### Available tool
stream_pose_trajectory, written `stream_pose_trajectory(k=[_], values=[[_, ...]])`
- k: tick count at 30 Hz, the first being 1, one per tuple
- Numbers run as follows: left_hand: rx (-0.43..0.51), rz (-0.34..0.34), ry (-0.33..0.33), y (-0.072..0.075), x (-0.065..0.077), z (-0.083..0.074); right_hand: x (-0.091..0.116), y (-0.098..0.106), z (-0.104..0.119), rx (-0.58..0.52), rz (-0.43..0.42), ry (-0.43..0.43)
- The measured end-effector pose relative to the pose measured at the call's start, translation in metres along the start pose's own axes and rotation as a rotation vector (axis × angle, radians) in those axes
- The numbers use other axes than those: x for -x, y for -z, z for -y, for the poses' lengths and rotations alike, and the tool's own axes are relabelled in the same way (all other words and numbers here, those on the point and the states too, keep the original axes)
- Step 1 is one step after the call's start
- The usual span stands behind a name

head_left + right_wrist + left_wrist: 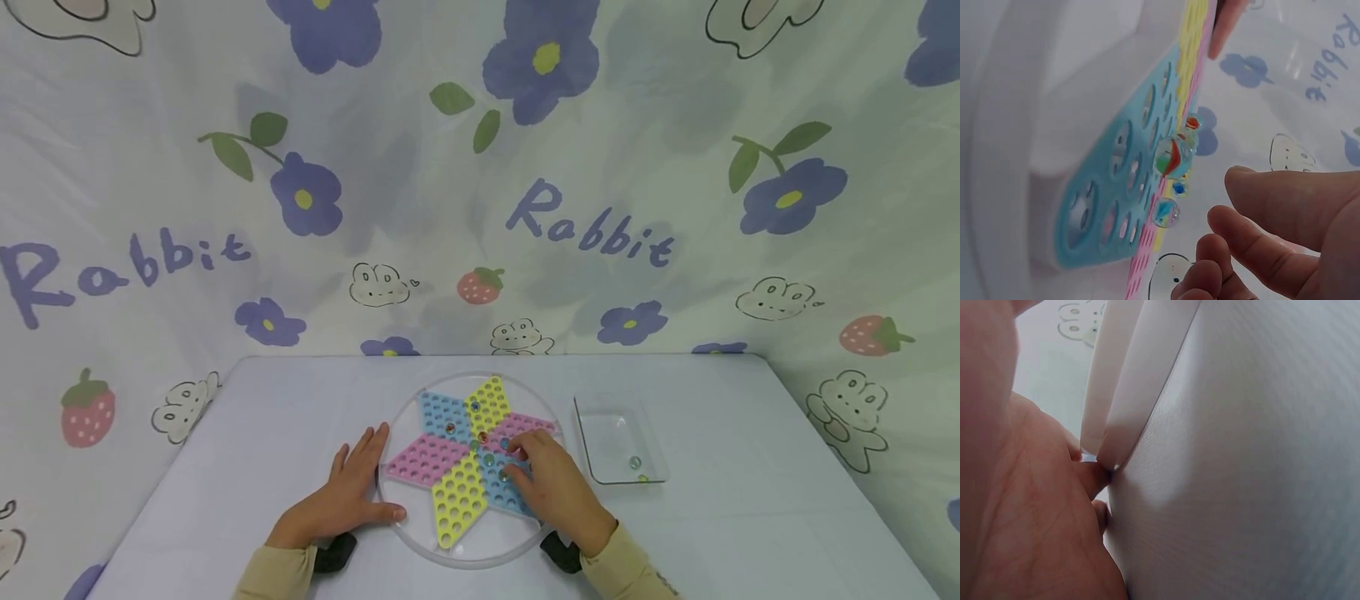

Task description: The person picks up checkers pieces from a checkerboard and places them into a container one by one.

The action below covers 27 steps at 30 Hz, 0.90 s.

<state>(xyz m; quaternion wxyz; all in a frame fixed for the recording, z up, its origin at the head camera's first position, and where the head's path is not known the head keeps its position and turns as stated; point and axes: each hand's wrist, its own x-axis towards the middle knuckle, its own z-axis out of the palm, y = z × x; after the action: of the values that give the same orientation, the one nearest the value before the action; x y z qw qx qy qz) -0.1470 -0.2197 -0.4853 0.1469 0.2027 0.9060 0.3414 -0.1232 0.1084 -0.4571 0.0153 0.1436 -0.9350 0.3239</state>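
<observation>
A round Chinese checkers board [420, 546] with a clear rim and a pink, yellow and blue star lies on the table. Several glass marbles sit in its holes, among them a red-streaked marble [450, 428] and a blue one [475, 407]. My left hand [341, 492] rests at the board's left rim, fingers extended and thumb by the edge. Over the right side hovers my right hand [555, 483], fingers bent. In the right wrist view its thumb [1260, 187] and fingers are apart with nothing between them, close to an orange-and-green marble [1172, 157] and a blue-streaked marble [1165, 213].
Right of the board stands a clear square tray [588, 454], holding a marble [635, 462] and a yellowish marble [642, 479] near its front edge. The white table [750, 500] meets a patterned fabric backdrop [420, 208] at the far side.
</observation>
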Motion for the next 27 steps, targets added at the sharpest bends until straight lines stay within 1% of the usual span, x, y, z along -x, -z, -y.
stream_pose_trajectory(k=[5,12,18,27], values=[[0.005,-0.001,0.0,0.001,0.0,-0.001,-0.001,-0.004,0.001,0.007,0.003,-0.01],[0.004,0.0,-0.001,0.001,0.0,-0.001,-0.001,-0.01,0.001,-0.017,0.025,0.026],[0.004,0.005,0.013,0.002,0.0,0.0,-0.002,-0.012,0.0,-0.005,0.066,0.005],[0.013,0.013,0.016,0.002,0.0,-0.001,-0.001,-0.011,0.0,0.024,0.082,-0.009]])
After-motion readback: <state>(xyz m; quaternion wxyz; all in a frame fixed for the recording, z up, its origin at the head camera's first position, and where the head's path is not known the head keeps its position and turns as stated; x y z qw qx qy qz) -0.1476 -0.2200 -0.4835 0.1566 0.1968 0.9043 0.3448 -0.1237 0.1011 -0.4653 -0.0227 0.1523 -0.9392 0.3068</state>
